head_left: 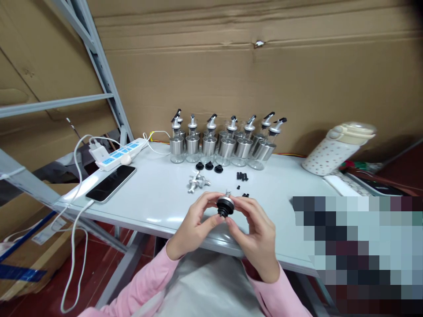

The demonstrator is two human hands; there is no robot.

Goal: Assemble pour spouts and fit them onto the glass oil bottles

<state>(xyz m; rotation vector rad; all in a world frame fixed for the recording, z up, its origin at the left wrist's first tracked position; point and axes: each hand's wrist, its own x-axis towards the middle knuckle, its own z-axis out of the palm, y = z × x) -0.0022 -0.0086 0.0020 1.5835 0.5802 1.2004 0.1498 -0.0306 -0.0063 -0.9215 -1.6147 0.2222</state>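
Note:
Between both hands, just above the table's front edge, is a bottle pourer stopper (225,207) with a silver collar and a ribbed black plug pointing toward me. My left hand (201,218) grips its left side with thumb and fingers. From the right, my right hand (256,226) pinches the same stopper. Beyond the hands lie silver spout pieces (197,182) in a small pile. Three black ribbed plugs (209,165) sit in a row behind them. Small black pieces (242,176) are scattered to the right, a few partly hidden by my right hand.
Several glass-and-steel bottles (209,146) with pourers line the back of the table (155,185). At left are a phone (111,183), a power strip (124,154) and a white cable (74,264). A dotted tumbler (333,149) stands at right. A metal rack post (109,75) rises at left.

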